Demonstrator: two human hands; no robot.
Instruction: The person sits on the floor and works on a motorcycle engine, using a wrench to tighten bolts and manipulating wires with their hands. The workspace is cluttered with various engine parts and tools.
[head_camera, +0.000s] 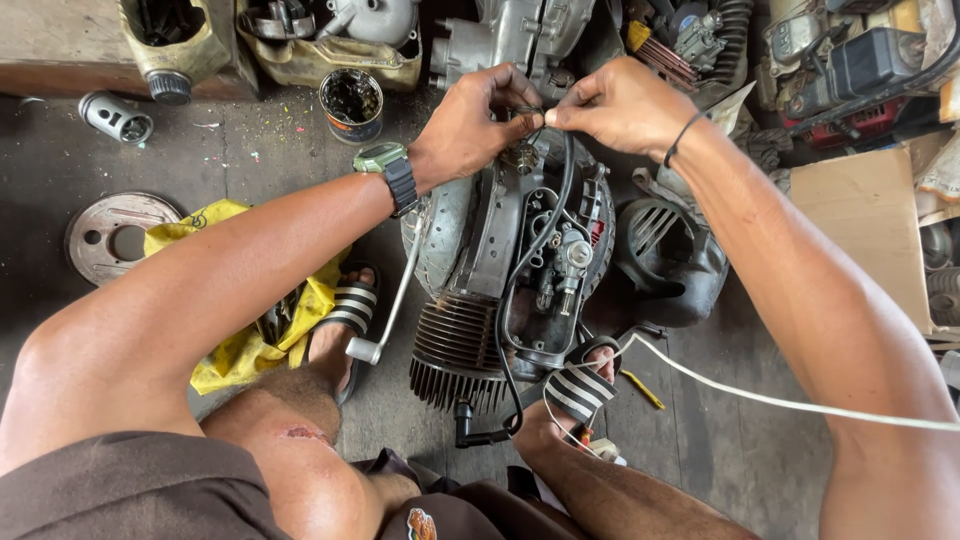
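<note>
Two hands: both meet at the far top edge of the grey finned metal engine block (500, 260), which stands on the dark concrete floor (250, 150) between the person's sandalled feet.
Left hand (470, 125): fingers pinched narrow on a thin black cable (560, 190) at the engine's top; a green wristwatch (385, 165) sits on the wrist.
Right hand (620, 100): fingertips pinched shut on the same cable end, touching the left hand's fingers; what exactly sits between them is too small to tell.
Cable: one, running from the pinch down the engine's face to a black cap (465, 430) near the feet.
White cord (780, 400): one, leading away right of the engine.
Open room: bare floor left of the engine, up to a round metal disc (115, 235) and a yellow rag (250, 340).
Crowded edge: beyond the engine, a dark open tin (350, 100) and parts.
</note>
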